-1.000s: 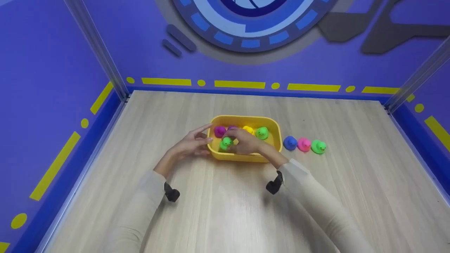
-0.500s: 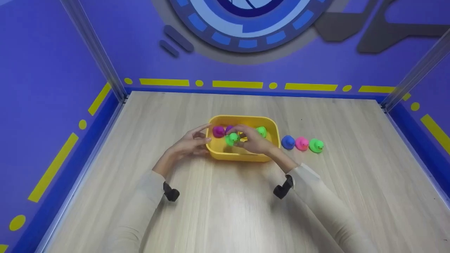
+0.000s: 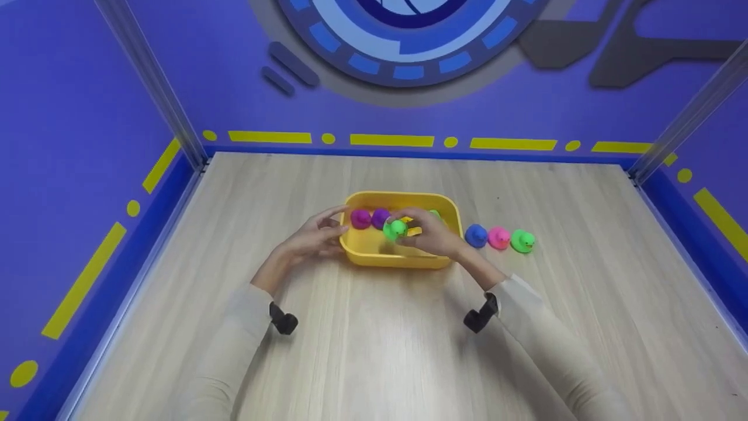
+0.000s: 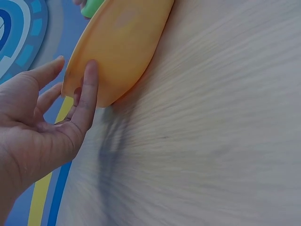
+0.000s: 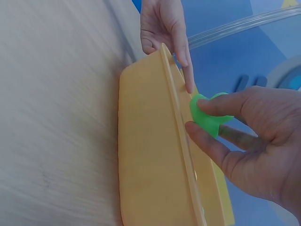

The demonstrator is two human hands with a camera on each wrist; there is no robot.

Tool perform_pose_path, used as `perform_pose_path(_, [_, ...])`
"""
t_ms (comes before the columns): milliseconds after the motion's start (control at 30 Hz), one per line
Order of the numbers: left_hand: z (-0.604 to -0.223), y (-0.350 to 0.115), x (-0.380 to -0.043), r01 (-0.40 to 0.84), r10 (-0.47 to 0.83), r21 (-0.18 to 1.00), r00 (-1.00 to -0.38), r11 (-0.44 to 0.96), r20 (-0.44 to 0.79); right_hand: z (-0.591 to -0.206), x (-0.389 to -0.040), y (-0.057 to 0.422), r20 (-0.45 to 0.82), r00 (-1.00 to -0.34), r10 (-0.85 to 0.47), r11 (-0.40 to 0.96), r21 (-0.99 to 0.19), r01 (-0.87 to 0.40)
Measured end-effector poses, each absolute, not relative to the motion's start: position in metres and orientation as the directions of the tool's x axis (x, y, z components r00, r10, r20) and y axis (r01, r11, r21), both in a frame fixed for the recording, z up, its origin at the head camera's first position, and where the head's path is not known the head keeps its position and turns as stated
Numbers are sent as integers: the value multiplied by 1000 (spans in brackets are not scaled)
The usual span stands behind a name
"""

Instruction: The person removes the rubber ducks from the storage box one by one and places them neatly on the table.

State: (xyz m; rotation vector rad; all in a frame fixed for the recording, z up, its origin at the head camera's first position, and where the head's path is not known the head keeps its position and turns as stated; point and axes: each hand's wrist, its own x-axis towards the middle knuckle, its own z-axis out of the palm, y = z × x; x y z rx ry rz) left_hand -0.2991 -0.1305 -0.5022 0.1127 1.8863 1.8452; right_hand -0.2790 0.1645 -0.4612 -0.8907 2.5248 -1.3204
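In the head view my right hand (image 3: 433, 234) pinches a green toy duck (image 3: 395, 229) between thumb and fingertips, over the yellow bin (image 3: 403, 261). The right wrist view shows the same green duck (image 5: 207, 117) at the level of the bin's rim. My left hand (image 3: 314, 238) is at the bin's left end, fingers fairly straight and spread, fingertips at its outer wall (image 4: 117, 52). Inside the bin, a magenta duck (image 3: 360, 218) and a purple duck (image 3: 381, 218) sit along the far side. My right hand partly hides a yellow duck and another green duck there.
Right of the bin, a blue duck (image 3: 476, 235), a pink duck (image 3: 499, 238) and a green duck (image 3: 522, 241) stand in a row on the wooden table (image 3: 374, 351). Blue panels (image 3: 409, 111) with yellow markings wall the table at the back and sides.
My right hand has lifted the green duck from low in the bin and shifted it right and slightly up in the head view. My left hand stays at the bin's left end.
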Motion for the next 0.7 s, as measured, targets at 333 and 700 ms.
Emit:
perform_pose_path(333, [-505,-129,-295,-283,372,958,-886,41,-277,-461,-273,177,140,-837,-529,463,-779,-423])
perform_pose_path(700, [-506,-127,-295,-297,368,955,-885,21,-284,-463,-272,193,141,-869,-475,480,-786,-390])
